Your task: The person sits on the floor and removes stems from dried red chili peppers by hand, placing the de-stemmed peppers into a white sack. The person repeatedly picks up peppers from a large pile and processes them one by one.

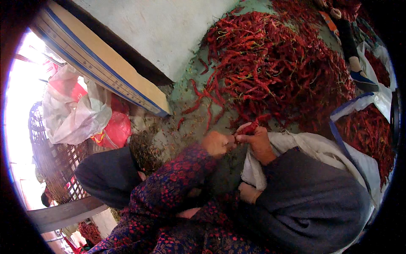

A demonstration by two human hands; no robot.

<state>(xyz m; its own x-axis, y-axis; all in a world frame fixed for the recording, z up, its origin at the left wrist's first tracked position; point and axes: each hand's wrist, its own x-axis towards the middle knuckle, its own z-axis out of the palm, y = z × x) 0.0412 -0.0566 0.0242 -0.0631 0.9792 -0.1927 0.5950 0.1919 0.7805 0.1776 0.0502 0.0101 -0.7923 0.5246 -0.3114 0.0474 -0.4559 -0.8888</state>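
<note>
My right hand (258, 143) is closed around a few red chili peppers (250, 127), thumb and fingers pressed on them. Close beside it on the left, my left hand (219, 144) is curled, its fingertips meeting the held peppers. Motion blurs this hand, so whether it grips anything is unclear. Just beyond both hands, a large heap of red chili peppers (263, 63) with pale stems spreads over the floor. A few loose chilies (207, 116) lie between the heap and my left hand. Whitish sack cloth (293, 141) lies beside my right hand, partly hidden by my knee.
On the right stands an open white woven sack (358, 149) full of red chilies. Another person's foot in a dark shoe (363, 81) is beyond it. To the left are a wooden door edge (117, 70), plastic bags (76, 111) and a wicker basket (60, 171). Stem debris (146, 149) litters the floor.
</note>
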